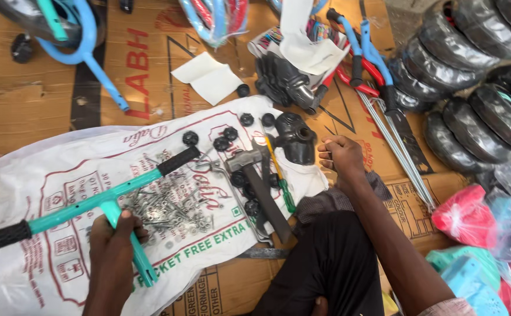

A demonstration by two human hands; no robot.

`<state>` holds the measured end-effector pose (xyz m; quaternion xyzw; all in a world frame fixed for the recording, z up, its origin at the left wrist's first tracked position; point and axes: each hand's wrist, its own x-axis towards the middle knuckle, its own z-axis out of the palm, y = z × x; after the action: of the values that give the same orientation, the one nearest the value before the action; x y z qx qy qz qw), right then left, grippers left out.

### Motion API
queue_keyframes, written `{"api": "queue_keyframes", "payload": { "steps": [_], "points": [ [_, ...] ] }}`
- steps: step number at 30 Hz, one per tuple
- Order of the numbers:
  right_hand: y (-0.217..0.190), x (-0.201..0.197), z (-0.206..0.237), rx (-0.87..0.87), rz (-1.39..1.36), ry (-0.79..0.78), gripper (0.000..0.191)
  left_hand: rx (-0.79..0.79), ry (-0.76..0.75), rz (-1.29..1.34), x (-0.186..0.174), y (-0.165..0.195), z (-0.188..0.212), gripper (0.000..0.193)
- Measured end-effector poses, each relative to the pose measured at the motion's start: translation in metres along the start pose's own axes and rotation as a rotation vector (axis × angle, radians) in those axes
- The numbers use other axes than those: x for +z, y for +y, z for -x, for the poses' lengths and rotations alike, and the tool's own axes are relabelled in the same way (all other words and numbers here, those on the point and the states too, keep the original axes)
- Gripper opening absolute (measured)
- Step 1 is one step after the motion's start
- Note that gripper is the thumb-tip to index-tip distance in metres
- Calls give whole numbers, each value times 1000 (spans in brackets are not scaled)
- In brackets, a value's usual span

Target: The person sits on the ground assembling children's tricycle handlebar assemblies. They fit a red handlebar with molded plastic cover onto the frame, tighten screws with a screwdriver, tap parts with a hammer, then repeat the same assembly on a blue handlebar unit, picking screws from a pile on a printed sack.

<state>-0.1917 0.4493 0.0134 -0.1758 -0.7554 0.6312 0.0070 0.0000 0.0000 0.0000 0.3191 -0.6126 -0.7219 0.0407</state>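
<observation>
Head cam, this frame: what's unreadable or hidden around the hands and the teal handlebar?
- Right hand: fingertips curl under at the white sack's edge; anything pinched there is hidden.
- Teal handlebar: left hand covers part of its stem; the left grip runs off the frame edge.
- Loose screws and nuts: too small to sort.
- Hammer: handle end lost against the dark trousers.

Cardboard floor covering (21, 99), white sack (50, 175), wheels (443, 70)
</observation>
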Motion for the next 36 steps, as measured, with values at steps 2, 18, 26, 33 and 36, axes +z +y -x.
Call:
{"api": "queue_keyframes", "payload": {
  "steps": [2, 18, 26, 33, 36],
  "points": [
    [1, -15, 14, -50, 13, 12, 22, -25, -1, -94, 2, -10, -4, 23],
    [53, -244, 67, -64, 1462, 421, 73, 110, 122, -382, -12, -19, -17, 42],
    [53, -255, 91, -362, 1372, 467, 41, 512, 279, -506, -21, -33, -32, 29],
    [-75, -94, 175, -797, 333, 186, 31, 749, 78, -280, -5, 9, -1, 28],
    [-116, 10, 200, -603, 233, 24, 30, 856, -174, -473, -4, 34, 30, 78]
  ]
}}
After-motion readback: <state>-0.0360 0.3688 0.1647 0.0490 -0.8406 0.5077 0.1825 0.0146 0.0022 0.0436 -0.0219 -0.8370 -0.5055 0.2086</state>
